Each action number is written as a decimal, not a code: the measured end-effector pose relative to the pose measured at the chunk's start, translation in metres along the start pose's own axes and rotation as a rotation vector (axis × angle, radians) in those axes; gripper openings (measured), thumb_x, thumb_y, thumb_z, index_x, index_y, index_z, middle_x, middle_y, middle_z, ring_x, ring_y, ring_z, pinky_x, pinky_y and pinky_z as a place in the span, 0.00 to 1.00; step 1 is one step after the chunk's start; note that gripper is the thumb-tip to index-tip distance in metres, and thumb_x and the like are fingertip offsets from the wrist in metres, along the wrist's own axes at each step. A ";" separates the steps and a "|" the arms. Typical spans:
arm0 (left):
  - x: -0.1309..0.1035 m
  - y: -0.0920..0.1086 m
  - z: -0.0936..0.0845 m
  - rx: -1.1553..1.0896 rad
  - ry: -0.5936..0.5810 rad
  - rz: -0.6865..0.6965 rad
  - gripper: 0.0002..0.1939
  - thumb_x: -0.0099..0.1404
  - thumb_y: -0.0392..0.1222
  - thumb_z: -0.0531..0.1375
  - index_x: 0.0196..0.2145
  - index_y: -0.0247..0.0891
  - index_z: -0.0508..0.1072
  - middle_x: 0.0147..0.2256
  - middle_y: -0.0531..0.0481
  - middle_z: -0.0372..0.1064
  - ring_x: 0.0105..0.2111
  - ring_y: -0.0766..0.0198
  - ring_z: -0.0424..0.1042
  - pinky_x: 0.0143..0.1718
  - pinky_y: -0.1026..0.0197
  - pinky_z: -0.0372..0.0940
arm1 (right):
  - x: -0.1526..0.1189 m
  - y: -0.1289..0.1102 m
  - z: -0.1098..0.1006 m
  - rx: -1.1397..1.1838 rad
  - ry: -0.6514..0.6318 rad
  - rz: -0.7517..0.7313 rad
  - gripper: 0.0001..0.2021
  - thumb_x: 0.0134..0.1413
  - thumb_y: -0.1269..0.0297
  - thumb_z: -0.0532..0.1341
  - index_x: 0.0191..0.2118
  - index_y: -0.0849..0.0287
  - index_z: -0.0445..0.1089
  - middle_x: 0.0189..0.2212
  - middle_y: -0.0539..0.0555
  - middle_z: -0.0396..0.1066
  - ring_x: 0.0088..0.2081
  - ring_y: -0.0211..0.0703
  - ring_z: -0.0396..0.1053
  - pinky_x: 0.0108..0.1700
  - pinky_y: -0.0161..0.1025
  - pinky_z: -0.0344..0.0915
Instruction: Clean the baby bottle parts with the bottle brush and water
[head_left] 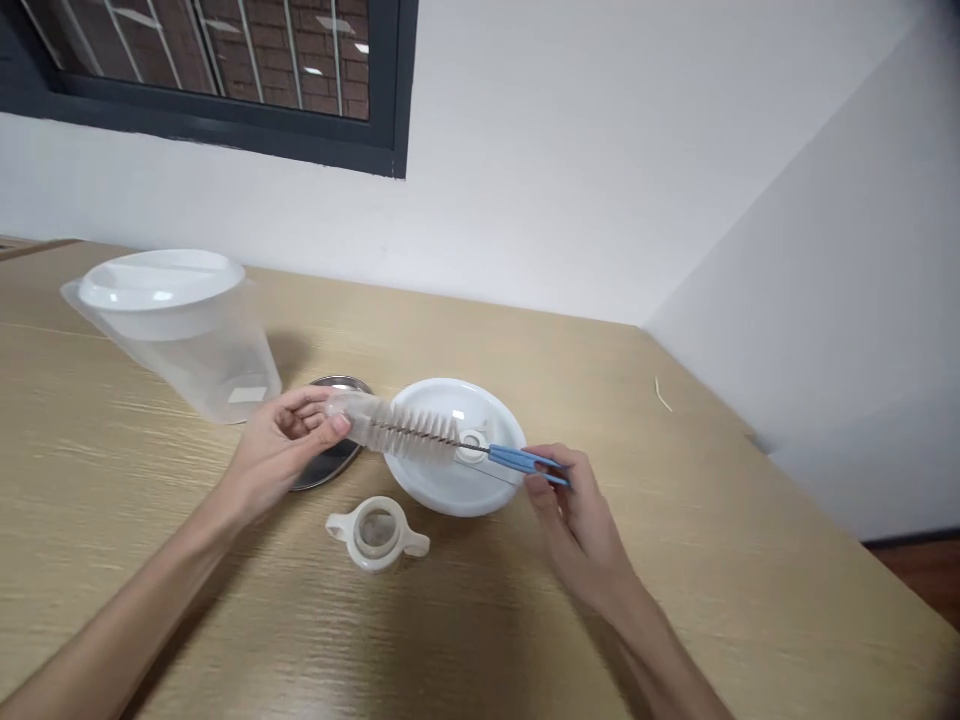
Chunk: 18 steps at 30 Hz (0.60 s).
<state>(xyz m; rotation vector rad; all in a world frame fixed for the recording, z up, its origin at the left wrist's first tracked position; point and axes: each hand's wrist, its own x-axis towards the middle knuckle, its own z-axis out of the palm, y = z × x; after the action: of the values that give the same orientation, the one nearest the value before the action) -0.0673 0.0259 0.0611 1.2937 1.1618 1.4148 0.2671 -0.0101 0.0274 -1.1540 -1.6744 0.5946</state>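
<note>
My right hand [574, 500] is closed around the looped blue handle of a bottle brush [420, 434]. The brush lies level over a white bowl [405, 480], its pale bristles pointing left. At the bristle end, my left hand [289, 440] pinches a translucent whitish piece [354, 412]; whether it is a separate cap or nipple over the tip, or part of the brush, I cannot tell. Inside the bowl sits a small white round part [472, 446]. Below it on the table stands a cream ring with two side handles [377, 535].
A translucent pitcher with a white lid [202, 350] stands at the back left. Partly behind my left hand lies a dark round disc with a shiny rim [330, 462]. On the right of the wooden table [720, 560] is a thin pale strip [661, 394]. A wall and window border the back.
</note>
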 end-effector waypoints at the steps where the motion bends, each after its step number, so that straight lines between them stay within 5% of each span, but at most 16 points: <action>1: -0.001 -0.001 0.001 -0.022 -0.006 0.005 0.25 0.52 0.51 0.78 0.44 0.37 0.81 0.40 0.42 0.83 0.37 0.57 0.81 0.39 0.60 0.76 | 0.002 0.001 -0.003 -0.026 -0.011 -0.019 0.12 0.71 0.54 0.59 0.53 0.52 0.68 0.41 0.55 0.73 0.41 0.44 0.73 0.41 0.39 0.72; 5: -0.004 -0.003 0.009 -0.083 -0.033 0.047 0.24 0.51 0.44 0.79 0.44 0.38 0.80 0.42 0.45 0.82 0.39 0.60 0.80 0.41 0.61 0.76 | 0.008 -0.001 -0.011 -0.069 -0.014 -0.058 0.12 0.70 0.52 0.59 0.49 0.54 0.71 0.35 0.53 0.74 0.32 0.42 0.72 0.32 0.35 0.69; 9: -0.004 -0.005 0.011 -0.100 -0.064 0.112 0.24 0.49 0.40 0.79 0.44 0.39 0.80 0.43 0.46 0.80 0.36 0.63 0.78 0.38 0.62 0.74 | 0.011 -0.006 -0.012 -0.089 -0.060 0.038 0.16 0.68 0.48 0.59 0.43 0.56 0.74 0.23 0.48 0.66 0.20 0.37 0.58 0.20 0.34 0.56; 18: -0.007 0.000 0.012 -0.104 -0.162 0.176 0.24 0.50 0.37 0.78 0.45 0.40 0.81 0.33 0.50 0.77 0.29 0.65 0.75 0.31 0.64 0.72 | 0.014 -0.024 -0.017 -0.108 -0.066 0.020 0.26 0.68 0.43 0.55 0.26 0.57 0.70 0.17 0.47 0.55 0.19 0.35 0.50 0.19 0.34 0.47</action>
<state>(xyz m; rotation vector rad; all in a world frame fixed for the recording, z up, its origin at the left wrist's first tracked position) -0.0547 0.0196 0.0600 1.4364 0.8729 1.4460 0.2716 -0.0104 0.0600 -1.2418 -1.7713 0.5661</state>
